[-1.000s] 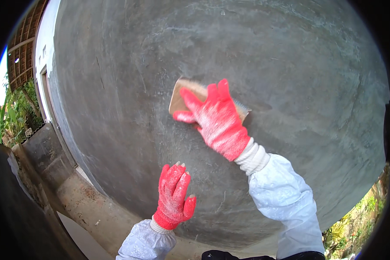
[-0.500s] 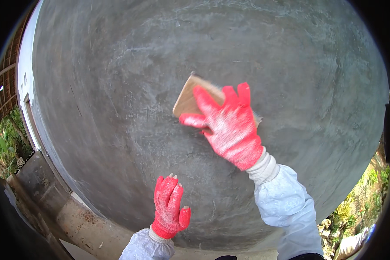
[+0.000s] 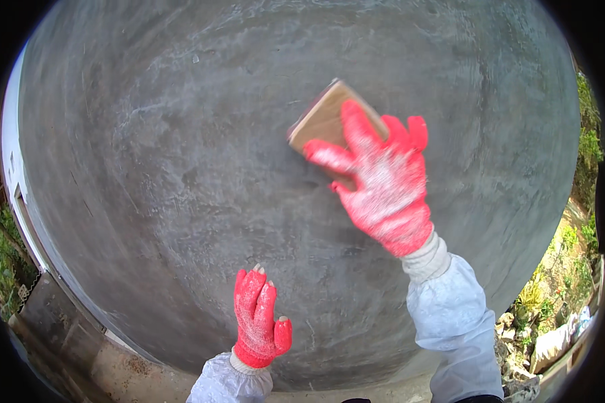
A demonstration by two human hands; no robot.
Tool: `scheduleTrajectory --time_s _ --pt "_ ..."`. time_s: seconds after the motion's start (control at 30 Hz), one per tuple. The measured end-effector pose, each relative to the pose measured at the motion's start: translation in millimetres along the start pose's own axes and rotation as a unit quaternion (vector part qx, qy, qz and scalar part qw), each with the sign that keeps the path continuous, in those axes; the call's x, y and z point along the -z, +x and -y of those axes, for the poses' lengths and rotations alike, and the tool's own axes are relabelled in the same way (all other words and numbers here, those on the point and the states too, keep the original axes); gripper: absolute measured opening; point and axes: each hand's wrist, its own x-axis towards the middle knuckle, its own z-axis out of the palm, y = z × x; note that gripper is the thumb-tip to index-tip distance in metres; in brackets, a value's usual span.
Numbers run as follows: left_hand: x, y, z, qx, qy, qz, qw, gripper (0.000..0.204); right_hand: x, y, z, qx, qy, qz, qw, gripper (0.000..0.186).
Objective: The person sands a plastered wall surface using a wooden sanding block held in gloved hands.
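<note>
A grey, mottled plastered wall [image 3: 202,168] fills most of the view. My right hand [image 3: 380,185], in a dusty red glove, grips a flat tan rectangular block [image 3: 329,114] against the wall above centre, its fingers spread over the top; part of the block is hidden under them. My left hand [image 3: 261,317], in a similar red glove with pale fingertips, is low at the centre, at or close to the wall, fingers slightly apart and holding nothing. Whether it touches the surface I cannot tell. Both forearms wear white sleeves with knitted cuffs.
A white-edged strip [image 3: 13,161] runs down the left of the wall, with greenery [image 3: 3,255] and a low concrete structure [image 3: 47,309] beside it. At the lower left is a concrete floor [image 3: 121,359]. On the right are plants [image 3: 544,289], stones and pale cloth [image 3: 551,346].
My right hand and the block have moved up and to the right across the wall. The view has shifted, showing less on the left and more greenery on the right.
</note>
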Motion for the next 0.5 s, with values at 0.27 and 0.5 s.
scheduleTrajectory --time_s 0.27,0.5 --pt "-29 38 -15 -0.077 -0.017 -0.014 0.997 0.053 47 3 -102 -0.081 0.022 -0.057 0.995 0.067" --pt "-54 57 -14 -0.035 -0.013 -0.033 0.999 0.058 43 -38 -85 -0.059 -0.058 0.007 0.997 0.067"
